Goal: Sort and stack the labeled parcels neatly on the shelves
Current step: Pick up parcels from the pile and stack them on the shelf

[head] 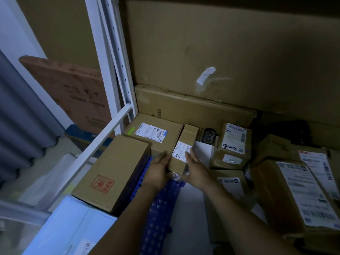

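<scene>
Resting between both hands, the narrow parcel [189,134] lies lengthwise, pointing away from the person, its near end over a blue lattice mat [162,201]. Whether that end rests on the mat or is lifted clear of it cannot be told. A white label [180,152] covers the near half of its top.

The left hand [158,169] lies against the parcel's left side with fingers straight. The right hand [196,168] lies on the right side, its straight fingers reaching onto the label. Neither grip curls round the parcel; both stay flat, pressing it from either side.

Just left of the parcel sits a flat labelled box [156,137], touching or nearly touching it. In front of that box stands a brown box with a red stamp [114,172]. To the parcel's right are a white sheet [204,152] and a black patterned pack [208,137], then a taped labelled box [234,144].

More labelled parcels [294,192] crowd the right edge. Large cardboard cartons [220,52] stand behind everything, and a white shelf frame [117,74] rises at the left.
</scene>
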